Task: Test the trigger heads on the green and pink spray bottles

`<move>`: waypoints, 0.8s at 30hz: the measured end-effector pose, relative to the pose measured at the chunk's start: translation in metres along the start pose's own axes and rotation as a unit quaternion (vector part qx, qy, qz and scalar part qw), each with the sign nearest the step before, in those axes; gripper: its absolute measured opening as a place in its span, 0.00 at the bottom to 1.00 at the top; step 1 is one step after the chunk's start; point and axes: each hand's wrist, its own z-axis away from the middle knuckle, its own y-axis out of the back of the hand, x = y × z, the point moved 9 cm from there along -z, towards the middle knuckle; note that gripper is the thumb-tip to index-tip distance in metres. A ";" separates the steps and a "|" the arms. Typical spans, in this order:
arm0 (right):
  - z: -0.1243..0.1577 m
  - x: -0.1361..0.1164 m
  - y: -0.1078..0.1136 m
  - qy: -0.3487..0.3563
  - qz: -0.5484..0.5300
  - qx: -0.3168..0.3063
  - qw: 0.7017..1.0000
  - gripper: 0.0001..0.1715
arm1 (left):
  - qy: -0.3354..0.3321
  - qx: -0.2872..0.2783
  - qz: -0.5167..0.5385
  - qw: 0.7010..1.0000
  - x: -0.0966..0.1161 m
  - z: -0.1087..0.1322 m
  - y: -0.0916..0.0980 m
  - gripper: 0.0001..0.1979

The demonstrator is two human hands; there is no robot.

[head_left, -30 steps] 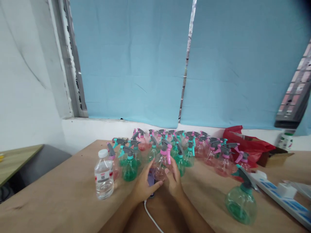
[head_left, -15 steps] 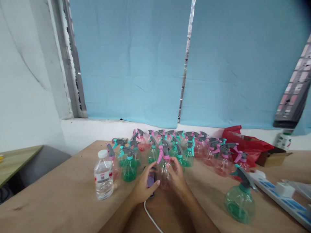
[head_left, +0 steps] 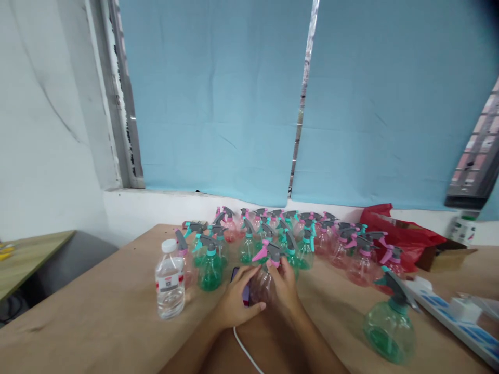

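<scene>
A clear pinkish spray bottle (head_left: 262, 289) with a grey and pink trigger head (head_left: 274, 251) stands between my hands, its head tilted to the left. My left hand (head_left: 236, 301) is curled around the left side of the bottle's body, thumb in front. On the other side, my right hand (head_left: 285, 283) grips the pink collar and shoulder with thumb and fingers. Behind my left hand lies a phone (head_left: 245, 296), partly covered, and a white cable (head_left: 245, 350) runs below it. Just beyond are green spray bottles (head_left: 210, 272) with turquoise triggers.
Several more pink and green spray bottles (head_left: 362, 267) crowd the back of the table. A water bottle (head_left: 170, 283) stands left; a lone green spray bottle (head_left: 390, 330) stands front right, beside a power strip (head_left: 448, 311). A red plastic bag (head_left: 409, 239) lies back right.
The trigger head of the held spray bottle has tipped and now points more to the left. My left hand has moved in closer around the bottle. The view has shifted slightly.
</scene>
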 end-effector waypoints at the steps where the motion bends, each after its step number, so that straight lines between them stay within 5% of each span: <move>1: -0.002 0.000 0.003 -0.013 -0.010 0.000 1.000 0.20 | -0.003 0.002 0.005 1.000 0.001 0.000 0.000 0.44; 13: -0.009 -0.015 -0.006 -0.042 -0.011 -0.112 0.993 0.19 | -0.067 -0.031 -0.020 0.997 0.009 -0.002 -0.007 0.26; 24: -0.004 0.011 -0.018 -0.108 0.027 -0.178 0.978 0.16 | -0.035 0.122 -0.084 0.988 0.003 -0.005 0.033 0.09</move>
